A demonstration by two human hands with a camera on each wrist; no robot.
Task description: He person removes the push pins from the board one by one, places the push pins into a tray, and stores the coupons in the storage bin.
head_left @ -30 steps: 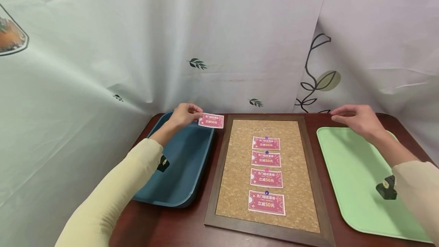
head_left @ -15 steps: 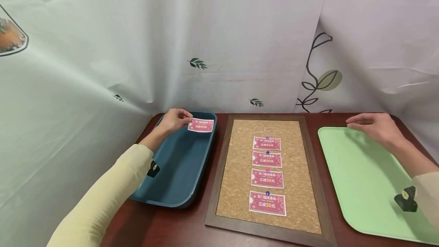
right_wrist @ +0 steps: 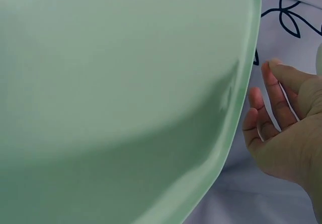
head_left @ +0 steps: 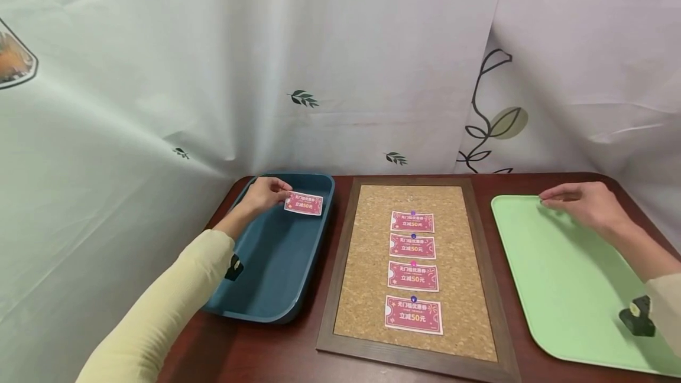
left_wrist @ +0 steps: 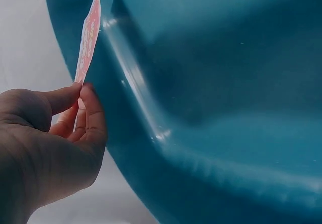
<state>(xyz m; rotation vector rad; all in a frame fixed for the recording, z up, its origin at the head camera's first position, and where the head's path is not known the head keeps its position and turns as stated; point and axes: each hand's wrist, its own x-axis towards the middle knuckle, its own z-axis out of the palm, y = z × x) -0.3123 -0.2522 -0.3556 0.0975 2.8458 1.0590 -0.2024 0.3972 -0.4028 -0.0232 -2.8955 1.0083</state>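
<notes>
My left hand (head_left: pixel 266 192) pinches one end of a pink paper coupon (head_left: pixel 304 204) between thumb and fingers. The coupon is over the far part of the blue tray (head_left: pixel 271 259); the left wrist view shows it edge-on beside the tray's rim. At the far left corner of the light green tray (head_left: pixel 564 276) is my right hand (head_left: pixel 587 205). In the right wrist view its thumb meets the index fingertip (right_wrist: pixel 266 73), the other fingers loosely bent. I cannot tell whether something tiny sits between those tips.
Between the trays lies a wood-framed cork board (head_left: pixel 367 306). Several pink coupons (head_left: pixel 413 314) hang on it in a column, each under a pushpin (head_left: pixel 413 299). A pale printed cloth (head_left: pixel 351 64) rises behind the dark red table (head_left: pixel 255 353).
My left hand has moved left and lower with the coupon, further over the blue tray. My right hand has moved right and lower, over the green tray's far edge. The pinned coupons stay put.
</notes>
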